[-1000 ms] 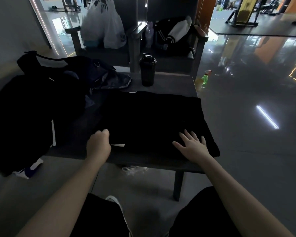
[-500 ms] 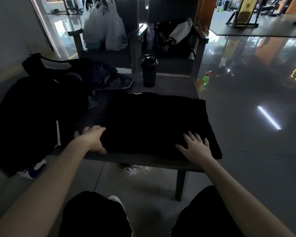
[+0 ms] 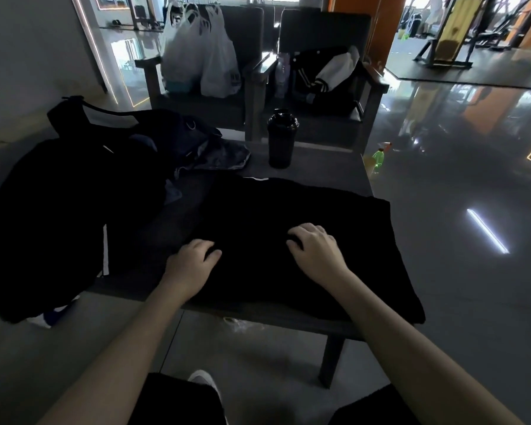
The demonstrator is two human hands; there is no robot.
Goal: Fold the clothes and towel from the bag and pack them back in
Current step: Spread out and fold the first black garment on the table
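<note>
A black garment (image 3: 288,216) lies spread flat on the dark low table (image 3: 325,176), its right edge hanging past the table's side. Both my hands rest on its near half. My left hand (image 3: 193,262) is at the garment's left part, fingers curled and thumb pinched into the cloth. My right hand (image 3: 316,253) is near the middle, knuckles raised, fingertips bunched on the fabric. A large black bag (image 3: 52,210) with a white stripe slumps over the table's left end. Crumpled dark blue and grey clothes (image 3: 209,148) lie behind it.
A black shaker bottle (image 3: 281,139) stands at the table's far edge. Two dark armchairs behind hold white plastic bags (image 3: 196,56) and a black-and-white jacket (image 3: 328,75). A green spray bottle (image 3: 377,159) stands on the glossy floor to the right. My knees are below the table's near edge.
My left hand moved right from the garment's left edge onto the cloth. My right hand slid from the near right corner toward the middle, and its spread fingers curled in.
</note>
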